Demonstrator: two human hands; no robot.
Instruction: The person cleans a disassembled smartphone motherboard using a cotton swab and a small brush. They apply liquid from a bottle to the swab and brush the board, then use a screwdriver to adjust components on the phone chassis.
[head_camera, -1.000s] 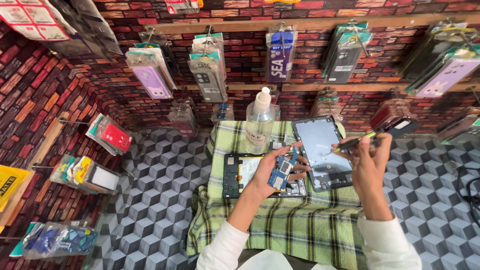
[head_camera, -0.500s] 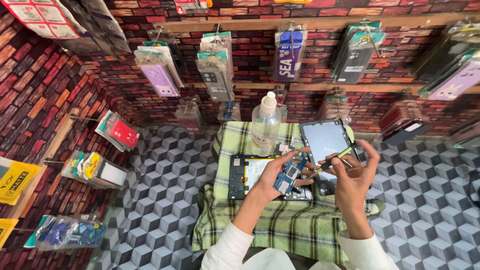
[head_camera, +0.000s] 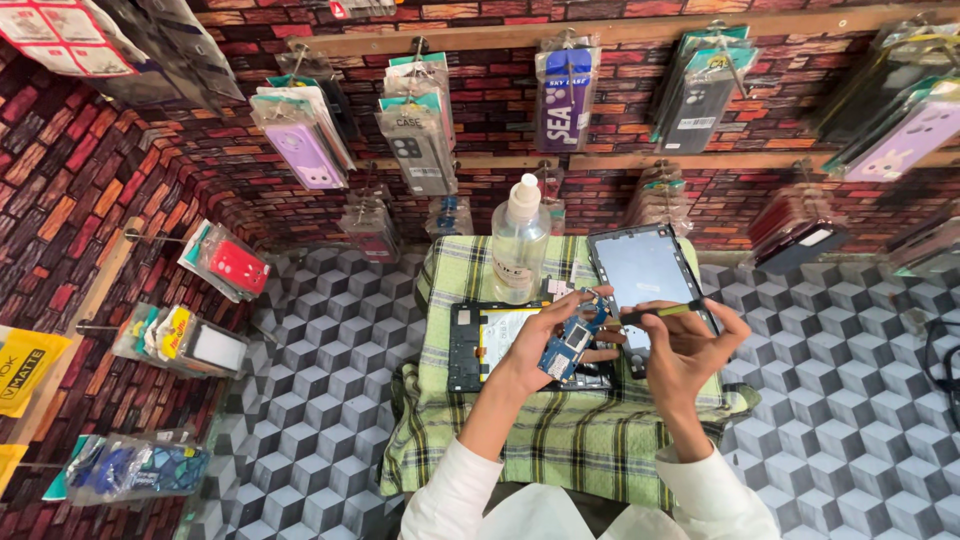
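Head view: the left hand (head_camera: 535, 345) is closed on a small blue circuit board (head_camera: 568, 345), just above the opened tablet (head_camera: 500, 345). The board looks thin, light and easy to break, so hold its edges. Just right, the right hand (head_camera: 690, 350) pinches thin tweezers (head_camera: 660, 313).

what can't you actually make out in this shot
Head view only:
- Tool tip: too small to tell whether it touches the blue circuit board.
- Opened device: its right part is hidden by the left hand and board.
- Right hand covers the screen panel's lower end.
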